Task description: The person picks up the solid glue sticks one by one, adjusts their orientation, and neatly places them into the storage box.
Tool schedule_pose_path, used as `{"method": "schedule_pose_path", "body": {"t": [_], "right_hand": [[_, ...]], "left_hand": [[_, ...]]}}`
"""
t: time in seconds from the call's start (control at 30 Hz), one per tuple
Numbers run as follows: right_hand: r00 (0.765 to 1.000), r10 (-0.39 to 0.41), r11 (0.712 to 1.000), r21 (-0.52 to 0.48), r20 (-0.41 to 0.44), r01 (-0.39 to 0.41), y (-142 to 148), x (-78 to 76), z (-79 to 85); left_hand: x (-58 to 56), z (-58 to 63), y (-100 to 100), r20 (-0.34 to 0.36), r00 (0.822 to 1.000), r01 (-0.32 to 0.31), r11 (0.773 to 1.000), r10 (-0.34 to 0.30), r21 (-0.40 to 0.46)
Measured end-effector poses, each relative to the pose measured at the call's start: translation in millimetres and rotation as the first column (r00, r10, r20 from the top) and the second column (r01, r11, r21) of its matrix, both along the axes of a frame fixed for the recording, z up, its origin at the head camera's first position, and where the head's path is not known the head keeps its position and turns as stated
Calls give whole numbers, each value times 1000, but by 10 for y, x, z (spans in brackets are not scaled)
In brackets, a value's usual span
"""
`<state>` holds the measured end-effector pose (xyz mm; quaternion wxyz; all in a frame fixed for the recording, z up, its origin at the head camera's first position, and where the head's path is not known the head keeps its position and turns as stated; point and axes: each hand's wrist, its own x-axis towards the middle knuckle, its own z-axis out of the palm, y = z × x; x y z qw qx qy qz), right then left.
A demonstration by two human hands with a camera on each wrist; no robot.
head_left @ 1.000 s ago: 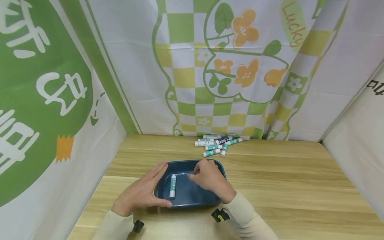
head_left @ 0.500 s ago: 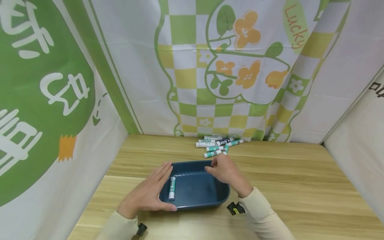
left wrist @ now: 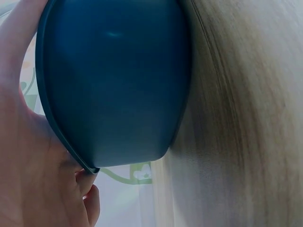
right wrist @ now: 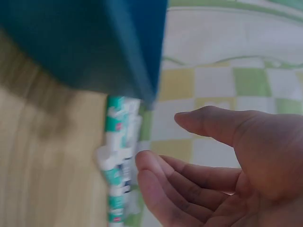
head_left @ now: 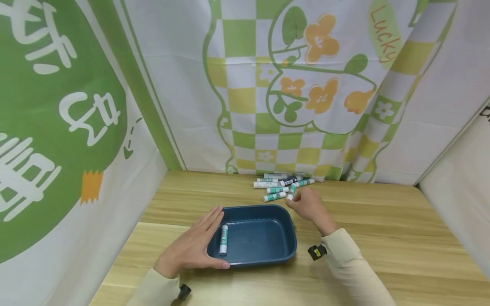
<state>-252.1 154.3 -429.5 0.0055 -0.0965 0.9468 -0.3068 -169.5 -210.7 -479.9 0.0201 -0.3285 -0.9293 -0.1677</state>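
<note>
A dark blue rectangular tub (head_left: 249,242) sits on the table. My left hand (head_left: 193,250) grips its left end, thumb on the near rim and fingers at the far left corner; the left wrist view shows that hand (left wrist: 38,161) along the rim. Inside the tub, at its left, lies a white-and-teal glue stick (head_left: 223,240). My right hand (head_left: 311,208) is just beyond the tub's far right corner, fingertips right at the white end of another glue stick (head_left: 292,192). In the right wrist view, thumb and fingers stand apart with nothing between them.
Several more glue sticks, among them a teal one (head_left: 274,196), a white one (head_left: 266,185) and a dark blue one (head_left: 289,181), lie in a loose pile against the hanging cloth (head_left: 283,140) at the table's back edge. Cloth also hangs along both sides.
My right hand has left the space over the tub, moving right and away from me to the glue stick pile. My left hand keeps its place on the tub.
</note>
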Motion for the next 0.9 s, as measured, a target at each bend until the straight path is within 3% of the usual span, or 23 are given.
{"method": "schedule_pose_path", "body": {"t": [0.23, 0.5, 0.67, 0.9], "right_hand": [[995, -83, 996, -37, 47, 85, 62, -188, -245], [970, -214, 971, -86, 113, 224, 88, -446, -501], [948, -278, 950, -104, 153, 295, 55, -547, -548], [919, -358, 931, -15, 164, 365, -4, -600, -543]], "left_hand": [[-7, -5, 8, 27, 1000, -8, 1000, 8, 14], [5, -13, -8, 60, 998, -17, 1000, 15, 21], [8, -3, -13, 73, 997, -19, 999, 16, 35], [-3, -6, -11, 70, 998, -8, 999, 5, 39]]}}
